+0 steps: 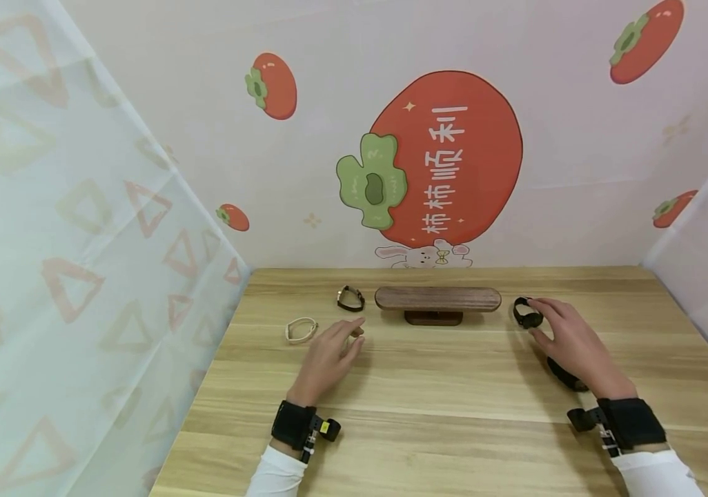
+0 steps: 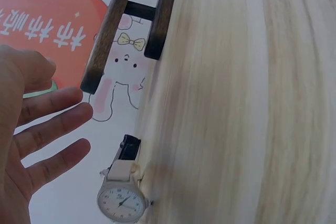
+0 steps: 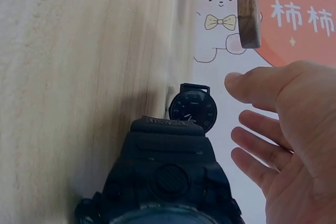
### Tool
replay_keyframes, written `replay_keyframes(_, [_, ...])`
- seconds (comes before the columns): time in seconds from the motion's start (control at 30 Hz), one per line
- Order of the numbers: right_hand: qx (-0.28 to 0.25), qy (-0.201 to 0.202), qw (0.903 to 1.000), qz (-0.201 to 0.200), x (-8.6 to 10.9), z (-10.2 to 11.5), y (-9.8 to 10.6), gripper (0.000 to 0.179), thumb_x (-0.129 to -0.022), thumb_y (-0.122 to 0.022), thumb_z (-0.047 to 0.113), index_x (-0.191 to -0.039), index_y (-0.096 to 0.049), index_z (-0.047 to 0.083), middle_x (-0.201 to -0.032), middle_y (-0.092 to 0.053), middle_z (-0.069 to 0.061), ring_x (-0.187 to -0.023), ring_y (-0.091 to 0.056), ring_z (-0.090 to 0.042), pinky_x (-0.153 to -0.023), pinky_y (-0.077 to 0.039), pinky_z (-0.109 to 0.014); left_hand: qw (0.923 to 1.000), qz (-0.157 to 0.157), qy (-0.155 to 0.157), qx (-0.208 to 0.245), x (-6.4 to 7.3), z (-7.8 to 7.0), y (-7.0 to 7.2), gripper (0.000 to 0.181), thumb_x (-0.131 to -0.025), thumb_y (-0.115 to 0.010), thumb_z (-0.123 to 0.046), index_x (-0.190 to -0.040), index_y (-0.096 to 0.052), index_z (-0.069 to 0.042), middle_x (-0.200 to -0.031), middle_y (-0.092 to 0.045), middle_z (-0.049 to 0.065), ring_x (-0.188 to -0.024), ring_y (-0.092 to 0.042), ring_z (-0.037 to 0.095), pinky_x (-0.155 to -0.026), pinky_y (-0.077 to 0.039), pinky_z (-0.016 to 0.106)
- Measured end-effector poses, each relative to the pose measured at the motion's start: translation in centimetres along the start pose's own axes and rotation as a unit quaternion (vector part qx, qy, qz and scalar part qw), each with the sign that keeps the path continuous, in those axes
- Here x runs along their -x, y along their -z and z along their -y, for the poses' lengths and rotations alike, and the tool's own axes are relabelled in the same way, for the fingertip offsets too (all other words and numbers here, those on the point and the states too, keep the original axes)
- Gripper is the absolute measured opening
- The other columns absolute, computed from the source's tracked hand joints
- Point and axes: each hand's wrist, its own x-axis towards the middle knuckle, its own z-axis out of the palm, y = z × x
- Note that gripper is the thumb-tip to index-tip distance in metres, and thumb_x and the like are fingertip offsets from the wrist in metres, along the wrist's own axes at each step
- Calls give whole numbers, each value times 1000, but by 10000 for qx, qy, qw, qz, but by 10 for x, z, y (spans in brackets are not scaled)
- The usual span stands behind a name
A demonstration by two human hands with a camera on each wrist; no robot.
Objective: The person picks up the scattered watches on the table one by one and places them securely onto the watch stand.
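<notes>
Near the back of the table, my right hand [image 1: 571,342] hovers by a small round black watch [image 1: 533,320], its thumb and index finger overlapping it in the head view. In the right wrist view the fingers [image 3: 262,145] are loosely bent and apart from this watch. A bulkier black watch [image 3: 170,174] lies nearer, partly hidden under the right wrist in the head view. My left hand [image 1: 328,353] hangs with relaxed, spread fingers beside a white-strapped watch [image 2: 122,203]. Behind that sits a watch with a dark strap [image 1: 354,308]. Neither hand holds anything.
A dark wooden watch stand [image 1: 437,299], a padded bar on a short foot, stands at the back middle of the wooden table [image 1: 428,414]. Behind it rises a printed backdrop [image 1: 577,159], with a patterned side wall [image 1: 81,276] to the left.
</notes>
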Motion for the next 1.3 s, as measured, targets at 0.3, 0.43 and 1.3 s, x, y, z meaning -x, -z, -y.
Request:
replay_keyframes(0.3, [118,-121,9997,155,-5,-4,-8,49,-93,-77,-1,-139,-61,-7,-132,-61,-34,-123,-53,-53,-103,-49,-68,9998,185,96,68,-6,-7,-9,31,-103,-72,-13,-132,-72,-6,-105,-76,1,-94,-73,16,-84,-63,34])
replay_keyframes(0.43, [197,-137,9995,200,-6,-7,-10,47,-94,-77,0,-138,-62,-7,-131,-62,-34,-122,-53,-54,-102,-49,-67,9998,186,30,114,-9,-9,-13,27,-101,-74,-12,-127,-75,-6,-104,-78,1,-92,-74,16,-86,-63,39])
replay_keyframes(1.3, [820,-208,9964,58,-12,-17,-20,29,-90,-78,-1,-119,-74,-3,-106,-72,-28,-96,-63,-50,-76,-56,-62,9980,572,91,249,-11,-20,-20,14,-102,-73,-9,-113,-81,-9,-106,-78,0,-85,-70,10,-69,-58,21])
